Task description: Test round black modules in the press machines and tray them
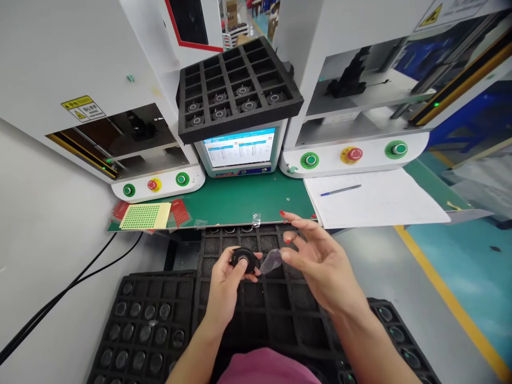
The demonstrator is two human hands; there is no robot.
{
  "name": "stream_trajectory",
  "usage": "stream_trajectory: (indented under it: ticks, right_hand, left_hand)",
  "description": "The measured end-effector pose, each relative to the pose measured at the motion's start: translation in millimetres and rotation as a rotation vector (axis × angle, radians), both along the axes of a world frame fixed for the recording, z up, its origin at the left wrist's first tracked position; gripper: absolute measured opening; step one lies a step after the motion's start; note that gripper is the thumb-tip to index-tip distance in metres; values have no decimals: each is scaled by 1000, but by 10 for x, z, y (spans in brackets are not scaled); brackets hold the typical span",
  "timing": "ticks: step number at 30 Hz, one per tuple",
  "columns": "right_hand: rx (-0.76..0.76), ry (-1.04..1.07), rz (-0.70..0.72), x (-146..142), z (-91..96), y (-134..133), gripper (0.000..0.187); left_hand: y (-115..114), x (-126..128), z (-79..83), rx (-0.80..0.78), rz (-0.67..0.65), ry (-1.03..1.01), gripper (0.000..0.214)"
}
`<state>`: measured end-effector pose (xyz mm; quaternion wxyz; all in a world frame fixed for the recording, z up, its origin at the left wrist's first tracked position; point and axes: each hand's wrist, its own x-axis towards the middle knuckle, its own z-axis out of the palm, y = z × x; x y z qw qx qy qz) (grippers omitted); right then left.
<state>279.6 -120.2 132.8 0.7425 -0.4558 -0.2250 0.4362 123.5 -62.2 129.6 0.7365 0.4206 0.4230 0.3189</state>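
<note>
My left hand is closed on a small round black part with a grey centre, held over a black foam tray of square cells. My right hand is beside it, thumb and a finger pinching a thin clear film that hangs off the part's right edge; the other fingers are spread.
A second black tray with several round parts sits on a monitor. White machines with green and red buttons stand left and right. A green mat, sticker sheets, paper with pen, and moulded trays are nearby.
</note>
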Motion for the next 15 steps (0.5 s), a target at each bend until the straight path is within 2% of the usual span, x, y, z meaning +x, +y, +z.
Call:
stream_trajectory:
  ticks: [5, 9, 15]
  right_hand:
    - [9, 45, 6, -247, -36, -32, 40]
    - [-6, 65, -3, -368, -57, -8, 37]
    - [-19, -17, -78, -414, -46, -1, 33]
  left_hand:
    - [-69, 10, 35, -7, -50, -59, 41]
    - [-121, -28, 53, 72, -54, -44, 53]
    - [-129, -37, 140, 129, -108, 44, 43]
